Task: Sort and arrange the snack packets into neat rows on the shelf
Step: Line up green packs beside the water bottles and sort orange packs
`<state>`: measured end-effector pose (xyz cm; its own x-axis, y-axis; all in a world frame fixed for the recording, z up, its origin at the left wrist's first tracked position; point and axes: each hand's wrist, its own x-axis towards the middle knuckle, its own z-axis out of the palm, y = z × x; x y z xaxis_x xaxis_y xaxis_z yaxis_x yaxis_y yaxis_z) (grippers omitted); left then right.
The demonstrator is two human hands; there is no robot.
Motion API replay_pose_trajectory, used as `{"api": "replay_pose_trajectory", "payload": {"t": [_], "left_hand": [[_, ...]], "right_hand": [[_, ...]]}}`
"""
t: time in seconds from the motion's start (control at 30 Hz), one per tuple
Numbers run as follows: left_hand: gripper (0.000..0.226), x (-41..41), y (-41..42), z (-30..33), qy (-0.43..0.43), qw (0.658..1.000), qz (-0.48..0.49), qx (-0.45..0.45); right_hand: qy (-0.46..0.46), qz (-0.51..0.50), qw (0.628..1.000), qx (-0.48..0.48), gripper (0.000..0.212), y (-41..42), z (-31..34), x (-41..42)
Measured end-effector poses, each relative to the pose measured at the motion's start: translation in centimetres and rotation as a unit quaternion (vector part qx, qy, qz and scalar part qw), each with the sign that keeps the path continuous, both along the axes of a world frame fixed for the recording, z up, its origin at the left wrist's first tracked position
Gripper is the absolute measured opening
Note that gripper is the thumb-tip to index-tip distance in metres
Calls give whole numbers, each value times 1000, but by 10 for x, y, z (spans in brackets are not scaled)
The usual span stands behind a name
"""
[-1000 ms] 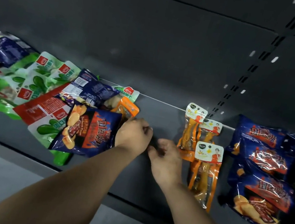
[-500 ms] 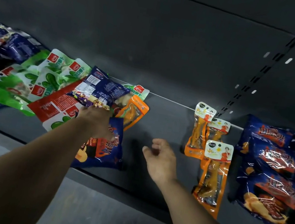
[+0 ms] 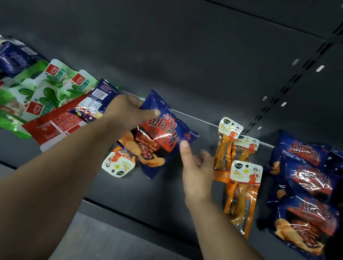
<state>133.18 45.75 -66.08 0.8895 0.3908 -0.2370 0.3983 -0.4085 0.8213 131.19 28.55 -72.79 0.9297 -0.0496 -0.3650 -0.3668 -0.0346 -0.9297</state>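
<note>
A dark grey shelf (image 3: 176, 201) runs across the frame. At left lies a jumbled heap of green packets (image 3: 23, 100) and a red packet (image 3: 58, 122). Right of centre lie three orange packets (image 3: 241, 187), and at far right overlapping blue packets (image 3: 309, 193).

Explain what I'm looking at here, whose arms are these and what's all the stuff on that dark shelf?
One picture, from a camera worn on a person's head, looking down at their own arms. The left hand grips a blue chip bag, lifted above an orange packet; the open right hand reaches toward it. On the dark shelf lie green packets at left, three orange packets in the middle and a stack of blue bags at right.
</note>
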Motion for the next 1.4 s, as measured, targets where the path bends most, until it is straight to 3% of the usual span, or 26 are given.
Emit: {"api": "replay_pose_trajectory", "payload": {"t": [0.1,0.2,0.3,0.47,0.6,0.63,0.77,0.93,1.0,1.13,1.27,1.4], "left_hand": [[28,5,-14,-11,7,990,50,-132],[48,7,-30,-27,25,979,66,-192],[41,11,-42,-40,40,965,85,-244],[77,12,-61,-39,66,931,25,-358],[64,7,-75,-40,95,910,-74,-396],[63,4,-79,-40,103,905,-106,-399],[90,2,-110,-42,98,892,-188,-399],[33,4,-173,-33,63,904,-171,-387],[31,3,-198,-31,52,905,-161,-391],[33,-5,-245,-32,27,913,-168,-372],[40,-21,-278,-47,34,930,-209,-302],[63,-39,-291,-70,57,946,-275,-160]], "right_hand": [[3,4,999,39,76,-10,5,5],[9,45,995,87,64,-19,9,9],[20,59,992,114,51,-34,8,18],[18,44,993,105,23,-62,4,28],[21,41,993,107,27,-83,10,29],[19,45,994,98,28,-89,13,29],[9,71,997,30,25,-126,30,32],[41,97,993,-56,20,-184,61,37],[53,126,989,-64,26,-210,75,40],[48,152,985,-68,9,-258,88,31],[69,94,992,-45,15,-292,63,2],[84,48,994,-51,21,-316,26,-23]]}}
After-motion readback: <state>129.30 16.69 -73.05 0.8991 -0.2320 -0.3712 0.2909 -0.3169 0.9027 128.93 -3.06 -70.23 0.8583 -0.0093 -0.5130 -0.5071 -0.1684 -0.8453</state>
